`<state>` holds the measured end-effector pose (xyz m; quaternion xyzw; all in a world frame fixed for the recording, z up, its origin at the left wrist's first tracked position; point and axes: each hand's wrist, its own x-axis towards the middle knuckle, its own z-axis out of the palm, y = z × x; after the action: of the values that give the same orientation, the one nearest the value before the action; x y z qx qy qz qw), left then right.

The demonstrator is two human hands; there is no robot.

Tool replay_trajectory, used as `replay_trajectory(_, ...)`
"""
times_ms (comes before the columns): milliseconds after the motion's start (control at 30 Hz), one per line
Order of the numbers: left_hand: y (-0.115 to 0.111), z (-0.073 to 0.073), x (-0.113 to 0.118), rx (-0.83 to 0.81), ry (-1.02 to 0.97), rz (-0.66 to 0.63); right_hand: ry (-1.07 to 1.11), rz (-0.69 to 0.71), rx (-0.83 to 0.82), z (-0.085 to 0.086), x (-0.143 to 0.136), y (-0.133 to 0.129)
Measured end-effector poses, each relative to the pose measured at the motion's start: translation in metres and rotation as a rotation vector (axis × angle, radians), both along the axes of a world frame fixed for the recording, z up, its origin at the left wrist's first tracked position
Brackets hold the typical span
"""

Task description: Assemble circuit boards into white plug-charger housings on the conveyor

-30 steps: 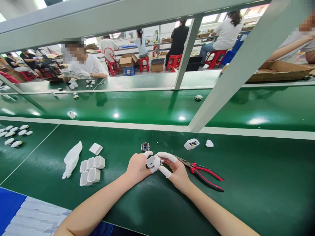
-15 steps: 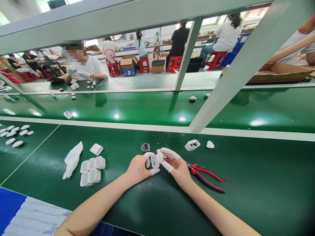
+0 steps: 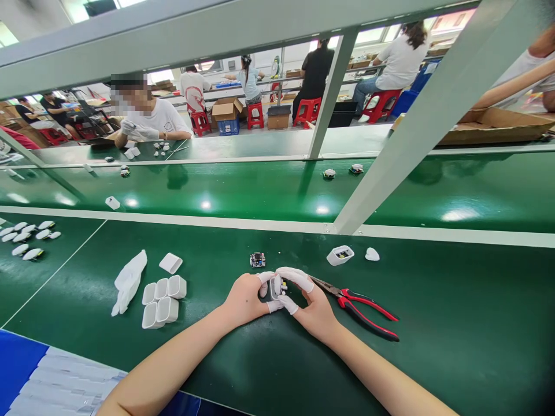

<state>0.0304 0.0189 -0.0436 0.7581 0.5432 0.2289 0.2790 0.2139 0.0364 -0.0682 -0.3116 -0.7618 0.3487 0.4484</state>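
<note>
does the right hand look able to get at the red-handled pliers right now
Probably yes: the pliers lie just beside the right hand with nothing over their handles, though its fingers are busy at the small white housing.

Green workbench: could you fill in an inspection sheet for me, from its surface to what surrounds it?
Surface: green bench, glossy, a pale speck near the circuit board.
Job's things: white shell and small white-backed part, held together; five clustered white shells.
Clutter: crumpled white item; red-and-black pliers beside the right hand.
Hands: left hand grips the shell; right fingers hold the part.
Cables: nothing seen on this bench.
Surroundings: grey frame; people seated beyond.
</note>
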Motion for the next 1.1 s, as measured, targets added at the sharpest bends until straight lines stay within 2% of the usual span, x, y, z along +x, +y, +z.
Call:
replay_trajectory(367,0.0004,0.0015,-0.0010,-0.006,0.013,-0.020,-0.040,0.046,-0.027,-0.0013,0.0010,-0.0020)
replay_trajectory(600,0.0008,-0.0005,-0.0020,-0.004,0.023,-0.029,-0.097,0.048,0.020,0.0053,-0.0004,-0.0004)
replay_trajectory(1100,0.0005,0.0016,-0.0009,-0.013,0.032,-0.016,-0.106,-0.028,0.031,0.0068,-0.0021,-0.0026)
